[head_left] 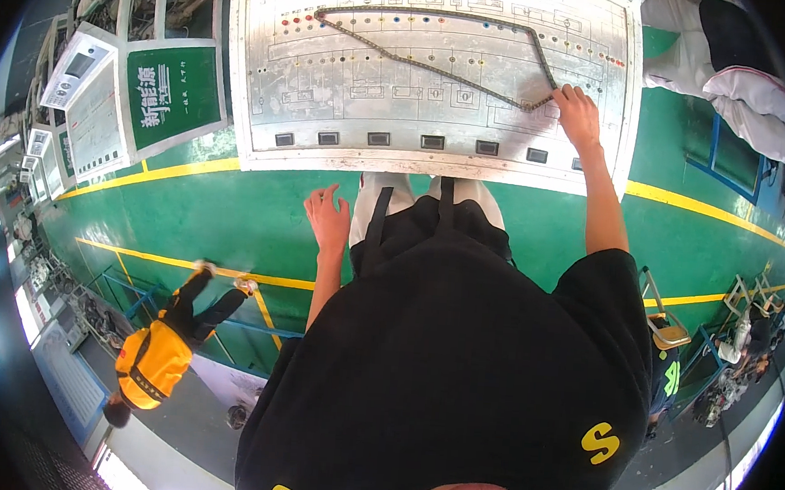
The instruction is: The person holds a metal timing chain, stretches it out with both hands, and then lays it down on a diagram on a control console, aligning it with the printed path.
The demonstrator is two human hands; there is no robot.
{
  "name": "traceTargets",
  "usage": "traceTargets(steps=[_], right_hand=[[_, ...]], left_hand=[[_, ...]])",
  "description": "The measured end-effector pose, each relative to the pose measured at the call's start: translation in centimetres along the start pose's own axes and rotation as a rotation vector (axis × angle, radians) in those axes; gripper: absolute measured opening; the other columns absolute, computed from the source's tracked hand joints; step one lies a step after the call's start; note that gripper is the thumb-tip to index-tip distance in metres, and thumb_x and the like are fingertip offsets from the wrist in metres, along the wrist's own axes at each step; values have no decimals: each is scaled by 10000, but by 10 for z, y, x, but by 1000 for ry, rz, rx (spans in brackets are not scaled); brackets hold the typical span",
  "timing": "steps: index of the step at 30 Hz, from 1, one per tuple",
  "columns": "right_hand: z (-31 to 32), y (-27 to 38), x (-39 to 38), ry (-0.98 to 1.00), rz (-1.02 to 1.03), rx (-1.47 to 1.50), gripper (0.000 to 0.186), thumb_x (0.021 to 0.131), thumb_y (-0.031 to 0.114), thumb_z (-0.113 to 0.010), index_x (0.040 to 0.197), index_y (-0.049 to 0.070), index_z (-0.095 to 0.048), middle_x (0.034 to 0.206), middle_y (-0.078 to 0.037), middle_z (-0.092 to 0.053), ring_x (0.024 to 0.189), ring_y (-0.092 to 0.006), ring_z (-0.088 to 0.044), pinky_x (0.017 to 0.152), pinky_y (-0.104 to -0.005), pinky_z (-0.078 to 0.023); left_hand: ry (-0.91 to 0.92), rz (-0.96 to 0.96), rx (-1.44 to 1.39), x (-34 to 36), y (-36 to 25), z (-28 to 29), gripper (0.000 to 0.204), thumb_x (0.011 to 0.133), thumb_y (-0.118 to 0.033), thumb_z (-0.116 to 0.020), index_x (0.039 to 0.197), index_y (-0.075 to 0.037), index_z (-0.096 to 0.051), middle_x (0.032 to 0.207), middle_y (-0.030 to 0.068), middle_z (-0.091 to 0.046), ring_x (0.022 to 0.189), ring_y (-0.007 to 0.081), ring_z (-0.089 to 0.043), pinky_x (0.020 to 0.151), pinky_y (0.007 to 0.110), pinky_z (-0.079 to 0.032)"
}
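A dark link chain [423, 62] lies in a long, stretched loop over the white panel board [311, 103] in front of me. Its narrow left end sits by the red sockets at the upper left of the board. At the loop's right corner, my right hand [576, 117] pinches the chain between thumb and fingers. My left hand [326, 218] hangs below the board's near edge, away from the chain, its fingers apart and holding nothing.
Rows of coloured sockets [440, 21] and dark rectangular inserts [432, 142] mark the board. A similar test stand [93, 97] with a green panel [175, 93] stands left. A person in an orange jacket [155, 363] walks behind me at left. A stool [668, 333] is behind right.
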State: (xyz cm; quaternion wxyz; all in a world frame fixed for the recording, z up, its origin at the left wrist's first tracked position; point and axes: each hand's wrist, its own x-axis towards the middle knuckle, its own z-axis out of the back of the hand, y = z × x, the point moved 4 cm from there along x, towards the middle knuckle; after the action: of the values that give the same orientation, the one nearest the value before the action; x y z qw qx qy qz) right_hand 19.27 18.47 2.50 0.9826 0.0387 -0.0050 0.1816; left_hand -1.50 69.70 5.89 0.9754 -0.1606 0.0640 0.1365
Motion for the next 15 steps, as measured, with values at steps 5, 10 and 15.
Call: traceTargets(steps=[5,10,15], right_hand=[[1,-19,24,31,24,-53,241,775,-42,-613,968,98,-648,955,-38,-613,931,-229,-625,758,-364,-559],[5,-29,52,42,24,-84,184,818,-33,-608,946,90,-654,973,-50,-631,960,-238,-629,772,-368,-561],[0,-30,66,37,-1,-117,155,852,-11,-604,960,87,-658,989,-56,-641,977,-252,-629,781,-384,-560]], left_hand=[[4,16,7,-3,6,1,332,833,-101,-645,1163,-91,-677,1133,151,-570,1107,364,-493,981,474,-425],[-2,18,32,-9,15,2,333,835,-103,-641,1166,-90,-678,1133,155,-572,1103,368,-495,978,478,-428],[11,77,18,-12,24,5,343,836,-106,-638,1176,-91,-678,1139,159,-579,1109,371,-498,985,474,-428]])
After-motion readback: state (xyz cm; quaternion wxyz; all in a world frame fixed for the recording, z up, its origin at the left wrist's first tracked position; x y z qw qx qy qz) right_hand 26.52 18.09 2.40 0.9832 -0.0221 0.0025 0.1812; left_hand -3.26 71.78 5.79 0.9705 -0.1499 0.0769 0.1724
